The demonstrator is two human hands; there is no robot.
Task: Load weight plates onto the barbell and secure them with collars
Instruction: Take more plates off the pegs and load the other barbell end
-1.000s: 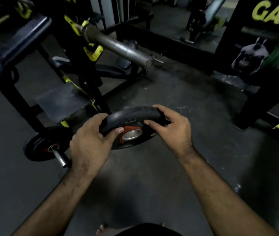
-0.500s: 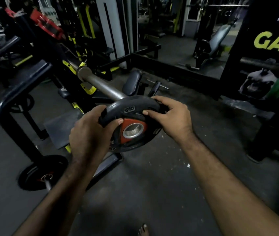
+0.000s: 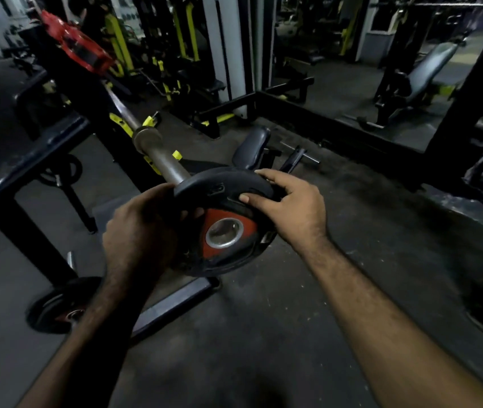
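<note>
A black rubber weight plate with a red hub and a steel-ringed centre hole is held in both hands at mid-frame. My left hand grips its left rim. My right hand grips its upper right rim. The grey barbell sleeve runs from the rack down toward me, and its end is hidden behind the plate's top edge. The centre hole sits below the sleeve, not on it. No collar is visible.
A black rack frame with yellow hooks stands at left. Another plate hangs on a low peg at lower left. A red plate sits at upper left. A padded bench stands at far right. Dark rubber floor lies underfoot.
Both hands have raised the plate from low near the floor up to the end of the barbell sleeve. The view has tilted up, showing more of the rack and gym.
</note>
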